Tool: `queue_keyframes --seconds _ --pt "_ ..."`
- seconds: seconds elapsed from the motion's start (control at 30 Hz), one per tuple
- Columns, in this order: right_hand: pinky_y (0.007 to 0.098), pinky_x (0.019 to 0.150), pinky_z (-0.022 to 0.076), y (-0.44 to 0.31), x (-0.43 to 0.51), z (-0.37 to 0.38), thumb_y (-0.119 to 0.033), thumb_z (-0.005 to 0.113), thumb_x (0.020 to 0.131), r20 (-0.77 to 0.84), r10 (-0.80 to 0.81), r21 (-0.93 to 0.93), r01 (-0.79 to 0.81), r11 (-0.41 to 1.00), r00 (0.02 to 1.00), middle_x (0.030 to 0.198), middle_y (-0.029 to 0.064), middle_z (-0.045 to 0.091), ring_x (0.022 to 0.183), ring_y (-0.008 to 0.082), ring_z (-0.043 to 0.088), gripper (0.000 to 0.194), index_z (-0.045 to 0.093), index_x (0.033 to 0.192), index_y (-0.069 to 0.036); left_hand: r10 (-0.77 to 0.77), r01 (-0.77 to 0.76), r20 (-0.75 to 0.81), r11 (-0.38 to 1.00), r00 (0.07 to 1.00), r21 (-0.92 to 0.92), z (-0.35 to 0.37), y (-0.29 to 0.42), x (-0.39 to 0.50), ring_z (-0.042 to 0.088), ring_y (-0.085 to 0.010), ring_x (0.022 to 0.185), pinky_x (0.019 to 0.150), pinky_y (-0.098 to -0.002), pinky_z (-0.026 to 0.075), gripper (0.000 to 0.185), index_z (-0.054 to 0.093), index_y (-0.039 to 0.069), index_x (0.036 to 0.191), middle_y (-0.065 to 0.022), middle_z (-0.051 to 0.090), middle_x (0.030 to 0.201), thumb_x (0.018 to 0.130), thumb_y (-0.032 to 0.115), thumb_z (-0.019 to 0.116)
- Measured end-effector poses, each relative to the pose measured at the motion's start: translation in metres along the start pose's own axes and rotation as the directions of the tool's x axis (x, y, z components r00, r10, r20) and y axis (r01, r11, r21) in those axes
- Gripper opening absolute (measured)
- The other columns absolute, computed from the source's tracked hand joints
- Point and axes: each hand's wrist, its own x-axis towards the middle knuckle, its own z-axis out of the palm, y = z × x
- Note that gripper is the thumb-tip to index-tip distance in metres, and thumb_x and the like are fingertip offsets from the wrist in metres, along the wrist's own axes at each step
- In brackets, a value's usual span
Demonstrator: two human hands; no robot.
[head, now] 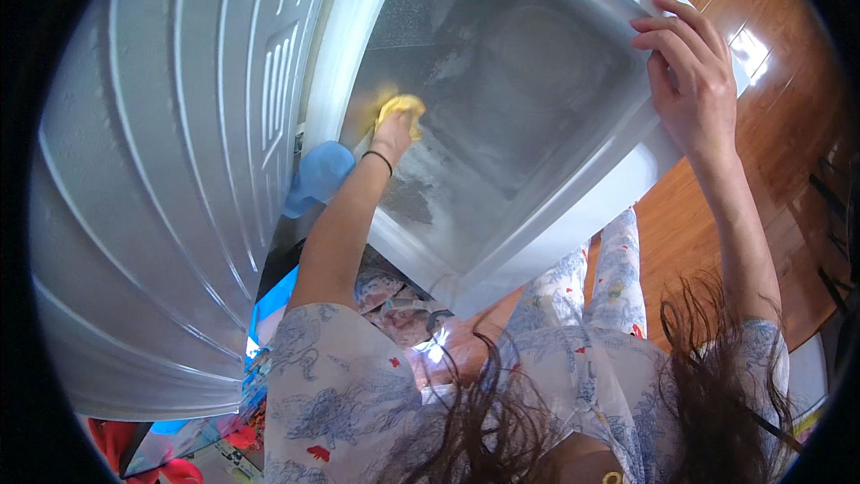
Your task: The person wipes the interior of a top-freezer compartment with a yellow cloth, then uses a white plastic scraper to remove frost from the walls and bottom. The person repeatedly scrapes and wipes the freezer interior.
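Note:
In front of me stands a white chest freezer (584,228) with its ribbed lid (154,148) raised on the left. My left hand (395,131) reaches inside, gripping a yellow cloth (403,106) near the interior side beneath the lid; cloth and fingers are blurred. Patches of white frost or moisture (430,181) mark the grey interior. My right hand (692,70) rests on the opposite rim, fingers spread and bent over the edge, holding nothing. Beside my left forearm, a light-blue plastic object (322,171) sits at the rim by the lid; its exact kind is unclear.
Wood-look flooring (759,215) runs along the right. Below my left arm lie plastic bags of what looks like meat (396,299). Red and blue items (181,464) crowd the lower left, under the lid's edge. Dark thin legs or bars (833,195) stand at the far right.

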Motion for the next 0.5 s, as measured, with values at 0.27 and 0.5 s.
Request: queue_keyframes --seconds 0.27,0.5 --pt "0.0399 0.096 0.0528 0.004 -0.010 0.004 0.004 0.062 0.086 -0.004 0.000 -0.007 0.000 1.000 1.000 0.110 0.0016 0.071 0.121 0.0213 0.058 0.017 0.072 0.089 -0.010 -0.393 0.504 0.325 0.562 0.860 -0.655 -0.053 0.048 -0.034 0.060 -0.0264 0.112 0.089 -0.0375 0.047 0.027 0.072 0.008 0.104 -0.0125 0.068 0.113 0.087 0.016 0.052" --pt "0.0393 0.095 0.0533 0.008 -0.009 0.001 0.003 0.063 0.086 0.055 -0.035 -0.052 0.038 0.998 0.998 0.109 0.0005 0.071 0.122 0.0216 0.057 0.017 0.073 0.089 -0.011 -0.044 -0.013 -0.020 0.163 0.999 -0.987 -0.121 0.093 -0.084 0.060 -0.0294 0.109 0.090 -0.0387 0.049 0.019 0.073 0.003 0.091 -0.0168 0.070 0.103 0.077 0.012 0.063"
